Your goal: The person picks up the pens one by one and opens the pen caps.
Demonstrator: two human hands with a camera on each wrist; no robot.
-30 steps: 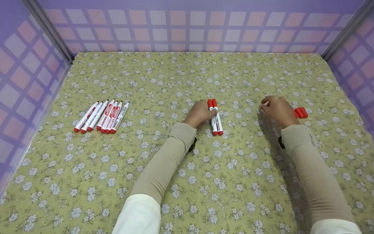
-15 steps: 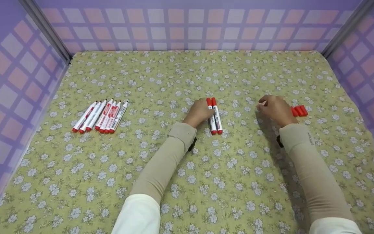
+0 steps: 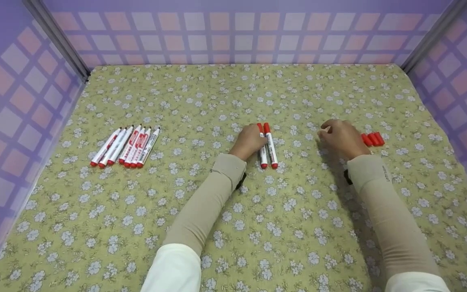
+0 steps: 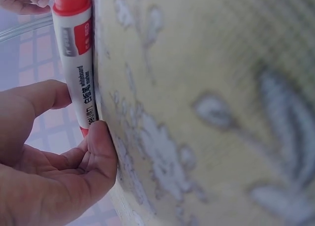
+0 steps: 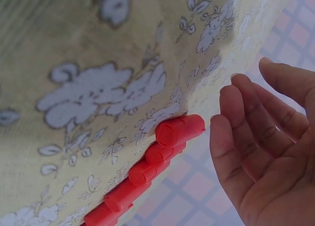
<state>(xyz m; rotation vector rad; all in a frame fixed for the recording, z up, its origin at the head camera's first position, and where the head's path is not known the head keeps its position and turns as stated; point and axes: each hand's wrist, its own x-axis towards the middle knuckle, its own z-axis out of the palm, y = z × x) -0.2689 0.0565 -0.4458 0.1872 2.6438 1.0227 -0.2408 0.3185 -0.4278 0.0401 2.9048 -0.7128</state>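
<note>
- Cloth [image 3: 258, 227], yellow-green with white flowers, is spread over the whole work surface and is walled by purple checked panels [image 3: 225, 32].
- A row of six uncapped markers [image 3: 126, 146] is laid side by side well to the left of the two capped markers, white barrels touching, red ends toward the person.
- The left hand [image 3: 249, 141] is set on the cloth against the left side of the two capped markers [image 3: 267, 145]; the nearer barrel is pinched between thumb and curled fingers [image 4: 93, 152], as is shown by the left wrist view.
- The two capped markers are laid parallel and touching at the middle of the cloth, red caps pointing away from the person.
- The right hand [image 3: 342, 138] is held well to the right of the two capped markers, fingers spread and relaxed, nothing gripped; the palm is seen open in the right wrist view.
- A line of loose red caps [image 3: 373, 139] is laid on the cloth just beside the right hand, on the side away from the two capped markers, not touched by the fingers.
</note>
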